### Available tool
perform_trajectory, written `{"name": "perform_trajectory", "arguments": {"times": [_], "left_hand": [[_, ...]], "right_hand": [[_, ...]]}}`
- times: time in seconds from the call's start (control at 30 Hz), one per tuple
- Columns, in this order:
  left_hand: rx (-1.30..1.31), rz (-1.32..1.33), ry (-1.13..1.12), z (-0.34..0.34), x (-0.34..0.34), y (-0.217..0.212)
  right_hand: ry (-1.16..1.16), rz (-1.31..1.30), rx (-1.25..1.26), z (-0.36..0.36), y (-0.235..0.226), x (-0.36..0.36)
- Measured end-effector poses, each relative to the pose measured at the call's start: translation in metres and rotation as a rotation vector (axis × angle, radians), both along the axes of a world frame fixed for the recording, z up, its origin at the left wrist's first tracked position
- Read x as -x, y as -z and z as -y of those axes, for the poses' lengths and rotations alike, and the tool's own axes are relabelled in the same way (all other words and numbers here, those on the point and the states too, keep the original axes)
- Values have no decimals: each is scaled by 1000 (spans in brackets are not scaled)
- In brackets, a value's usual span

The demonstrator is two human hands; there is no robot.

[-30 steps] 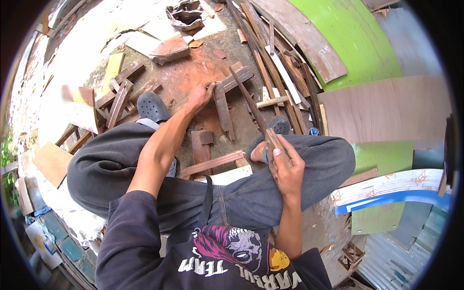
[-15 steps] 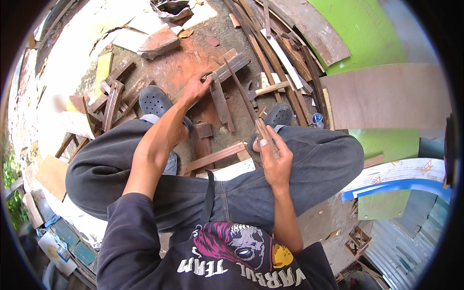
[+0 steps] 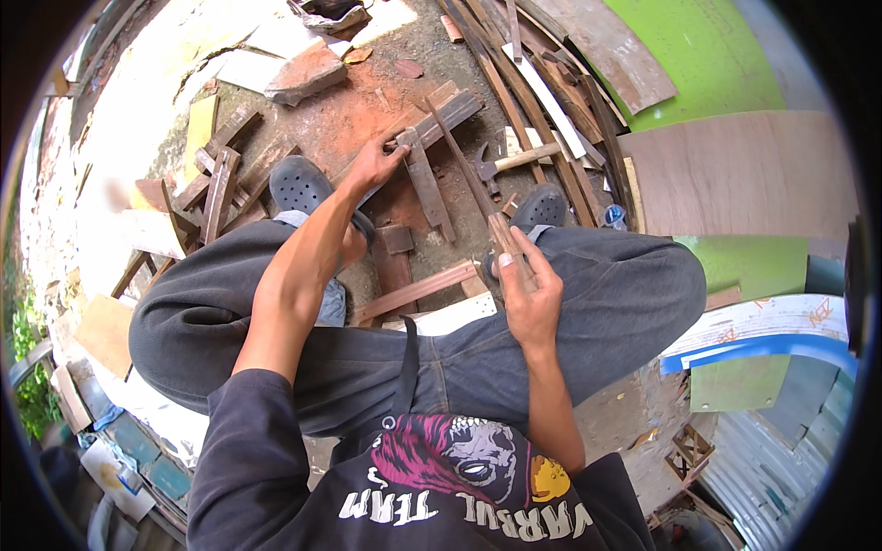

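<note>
My left hand point(image 3: 377, 165) is closed on the upper end of a short wooden piece point(image 3: 429, 190), holding it against a thicker wooden beam point(image 3: 452, 120) near the ground. In my right hand point(image 3: 533, 303) is the wooden handle of a handsaw point(image 3: 469, 173), whose narrow brown blade shows nearly edge-on. The blade slants up and left, and its far end overlaps the beam in view. Whether the teeth touch the wood I cannot tell. Just right of the blade lies a claw hammer point(image 3: 524, 160) with a pale wooden handle.
Wood offcuts point(image 3: 219, 195) are heaped beyond my left knee. Long wooden strips point(image 3: 514, 83) lie at the far right, beside green and brown boards point(image 3: 735, 174). A broken brick block point(image 3: 305, 73) sits farther off. Between my legs is a reddish wooden strip point(image 3: 413, 292).
The whole view has shifted slightly. Both hands keep their grips, and the saw and the short wooden piece hold nearly the same places relative to each other.
</note>
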State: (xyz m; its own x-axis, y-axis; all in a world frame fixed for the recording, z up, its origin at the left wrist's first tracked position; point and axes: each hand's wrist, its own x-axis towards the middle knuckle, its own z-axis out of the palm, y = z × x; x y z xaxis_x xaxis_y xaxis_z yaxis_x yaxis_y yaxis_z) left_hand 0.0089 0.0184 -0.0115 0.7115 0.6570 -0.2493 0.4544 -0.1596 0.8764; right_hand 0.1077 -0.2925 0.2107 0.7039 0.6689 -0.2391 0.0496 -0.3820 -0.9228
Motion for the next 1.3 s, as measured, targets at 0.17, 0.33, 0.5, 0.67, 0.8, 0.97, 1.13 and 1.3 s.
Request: {"name": "perform_trajectory", "arguments": {"times": [0.17, 0.33, 0.5, 0.67, 0.8, 0.97, 1.13, 1.3], "left_hand": [[-16, -13, -60, 4, -4, 6], [-50, -59, -49, -2, -4, 15], [-83, -75, -30, 3, -6, 2], [-94, -62, -46, -1, 0, 8], [-110, -83, -19, 3, -5, -2], [-52, -32, -20, 0, 5, 7], [-116, -105, 3, 4, 0, -2], [-82, -104, -19, -7, -2, 18]], "right_hand": [[63, -28, -43, 7, -13, 8], [32, 38, -71, 17, -28, 17], [11, 29, -97, 13, -33, 19], [-11, 0, -73, 5, -35, 24], [-17, -41, -89, 1, -22, 24], [-99, 54, -82, -9, -5, 21], [-125, 112, -72, -13, -4, 15], [-111, 141, -79, -13, -5, 10]]}}
